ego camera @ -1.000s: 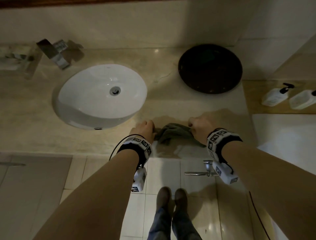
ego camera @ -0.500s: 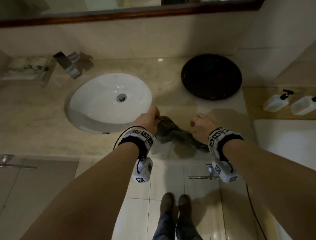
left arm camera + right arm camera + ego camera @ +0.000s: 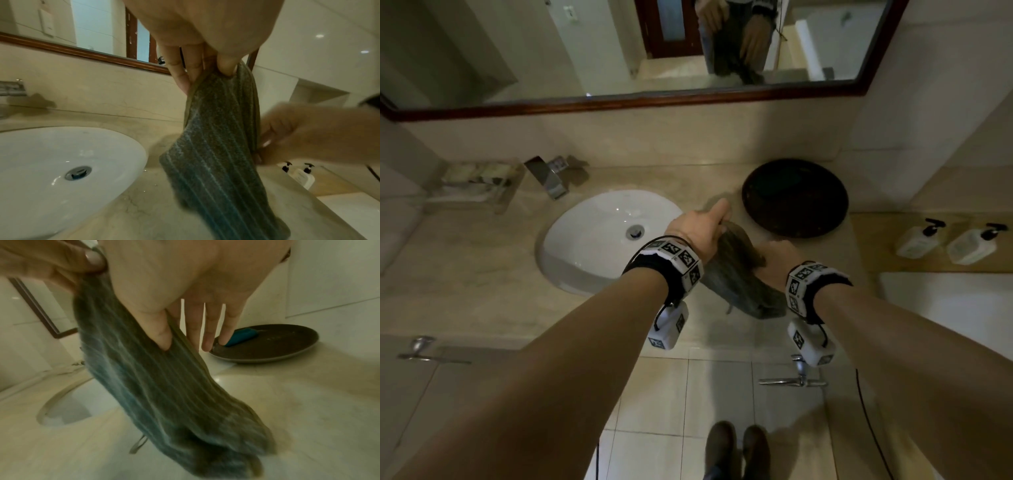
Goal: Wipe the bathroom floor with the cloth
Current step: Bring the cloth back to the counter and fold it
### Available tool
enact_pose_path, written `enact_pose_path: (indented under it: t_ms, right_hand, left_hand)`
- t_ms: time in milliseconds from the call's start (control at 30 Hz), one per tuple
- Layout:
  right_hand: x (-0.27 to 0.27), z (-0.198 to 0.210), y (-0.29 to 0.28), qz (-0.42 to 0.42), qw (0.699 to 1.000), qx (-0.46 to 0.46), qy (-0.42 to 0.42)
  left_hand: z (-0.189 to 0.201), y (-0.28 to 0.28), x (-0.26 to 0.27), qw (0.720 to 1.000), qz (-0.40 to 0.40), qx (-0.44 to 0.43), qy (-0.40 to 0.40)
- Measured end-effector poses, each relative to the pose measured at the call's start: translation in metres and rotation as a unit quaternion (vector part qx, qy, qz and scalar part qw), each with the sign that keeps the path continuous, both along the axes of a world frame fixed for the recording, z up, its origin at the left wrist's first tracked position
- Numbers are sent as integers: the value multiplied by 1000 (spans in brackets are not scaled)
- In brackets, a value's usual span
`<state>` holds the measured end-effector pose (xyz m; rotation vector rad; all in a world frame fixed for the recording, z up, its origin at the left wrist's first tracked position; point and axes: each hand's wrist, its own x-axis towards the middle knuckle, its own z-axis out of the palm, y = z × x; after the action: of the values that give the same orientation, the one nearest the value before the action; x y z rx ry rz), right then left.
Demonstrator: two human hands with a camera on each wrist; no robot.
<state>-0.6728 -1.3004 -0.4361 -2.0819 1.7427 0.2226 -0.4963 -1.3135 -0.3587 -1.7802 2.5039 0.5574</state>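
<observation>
Clearly this is the fetching step: the cloth [image 3: 736, 274] hangs above the counter [image 3: 482, 294], clear of the floor [image 3: 654, 394]. Left to right: the sink [image 3: 599, 240] holds only its drain; the left hand [image 3: 700, 228] pinches the cloth's top edge; the right hand [image 3: 779, 255] pinches its side; the dark plate [image 3: 287, 347] holds a blue object. Next, I judge, the cloth must go down to the floor.

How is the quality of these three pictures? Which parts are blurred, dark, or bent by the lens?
Head view: dim, warm light; the mirror frame bows from the wide lens. Left wrist view: the cloth is fairly sharp, the right hand smeared by motion, with glare spots on the wall. Right wrist view: the cloth's lower end is blurred; the dark plate is clearer.
</observation>
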Motion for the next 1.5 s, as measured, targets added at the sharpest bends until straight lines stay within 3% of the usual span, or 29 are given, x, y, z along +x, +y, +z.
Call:
enact_pose_path:
  t_ms: [200,400,533,667,767,967,1200,1333,1500]
  right_hand:
    - [-21,-34,17,-63,997,45,-2]
    - [-30,-41,18,-175,980,16,-96]
    - [-40,-12,8,-143,986,-20,-86]
    - [-58,40,-5,-57,997,-58,-11]
    - [-69,84,-20,-23,996,-71,40]
    - [-79,150,-43,-99,981,-165,8]
    - [-87,182,-56,-77,969,-233,19]
    - [-83,167,-40,-44,982,-180,27]
    - [-75,87,0,-49,997,-47,37]
  left_hand:
    - [-1,-7,23,999,22,-39,20]
    - [-14,-9,40,996,82,-22,27]
    - [-7,-22,51,977,187,-28,98]
    - [19,-37,51,973,195,-48,115]
    - [39,-51,47,959,212,-55,182]
    - [79,-72,42,938,226,-76,252]
    - [109,-82,44,934,212,-91,274]
    - [86,-65,44,930,233,-64,279]
    - [-4,-9,57,957,229,26,178]
